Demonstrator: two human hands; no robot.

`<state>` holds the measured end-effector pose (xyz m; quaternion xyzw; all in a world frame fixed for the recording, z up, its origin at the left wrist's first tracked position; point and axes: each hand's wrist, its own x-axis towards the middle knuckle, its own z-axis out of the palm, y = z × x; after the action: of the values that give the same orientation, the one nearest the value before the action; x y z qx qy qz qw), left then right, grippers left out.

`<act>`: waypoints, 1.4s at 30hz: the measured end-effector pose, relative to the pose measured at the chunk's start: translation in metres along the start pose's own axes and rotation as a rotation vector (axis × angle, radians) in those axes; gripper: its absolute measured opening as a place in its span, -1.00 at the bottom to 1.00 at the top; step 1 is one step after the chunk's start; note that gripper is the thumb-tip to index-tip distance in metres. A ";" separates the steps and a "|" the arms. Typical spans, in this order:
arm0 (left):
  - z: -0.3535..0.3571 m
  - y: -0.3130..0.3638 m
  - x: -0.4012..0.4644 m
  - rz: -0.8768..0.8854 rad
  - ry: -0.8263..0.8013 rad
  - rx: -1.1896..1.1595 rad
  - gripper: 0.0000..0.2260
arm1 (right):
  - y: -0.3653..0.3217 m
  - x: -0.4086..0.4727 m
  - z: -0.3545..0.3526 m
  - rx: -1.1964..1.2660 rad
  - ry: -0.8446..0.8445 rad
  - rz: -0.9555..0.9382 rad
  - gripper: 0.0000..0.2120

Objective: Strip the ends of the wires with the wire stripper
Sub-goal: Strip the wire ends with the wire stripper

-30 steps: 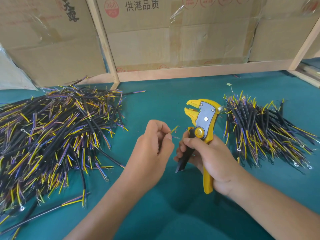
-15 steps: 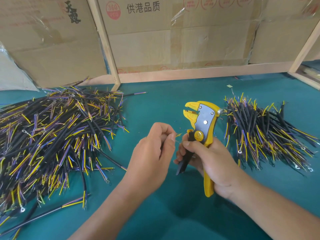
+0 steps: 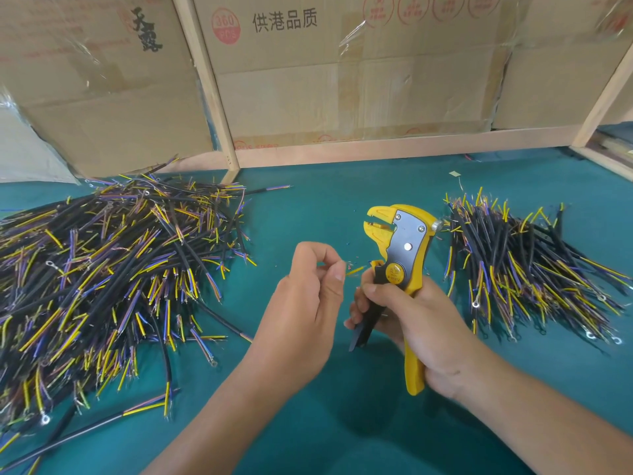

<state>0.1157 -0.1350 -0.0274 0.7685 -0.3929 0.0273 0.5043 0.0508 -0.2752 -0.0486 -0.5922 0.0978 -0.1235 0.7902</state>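
The right hand [image 3: 416,315] is wrapped around the handles of the yellow wire stripper [image 3: 399,265], fingers curled over the black handle and the yellow handle running down through the palm; the tool stands upright with its head above the grip and its toothed jaws slightly parted, facing left. Just left of that grip, the left hand [image 3: 308,303] pinches a thin yellow wire [image 3: 355,270] between thumb and fingertips, its short free end pointing toward the stripper's pivot, below the jaws. A large heap of wires [image 3: 113,275] lies well left of the hands, and a smaller heap [image 3: 524,269] lies right of the stripper on the green table [image 3: 325,214].
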 end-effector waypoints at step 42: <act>0.010 0.000 -0.005 -0.004 -0.034 0.009 -0.86 | -0.002 -0.006 0.004 -0.091 -0.033 -0.131 -0.78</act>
<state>0.1087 -0.1406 -0.0340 0.7719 -0.3997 0.0153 0.4942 0.0461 -0.2703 -0.0451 -0.6346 0.0513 -0.1604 0.7543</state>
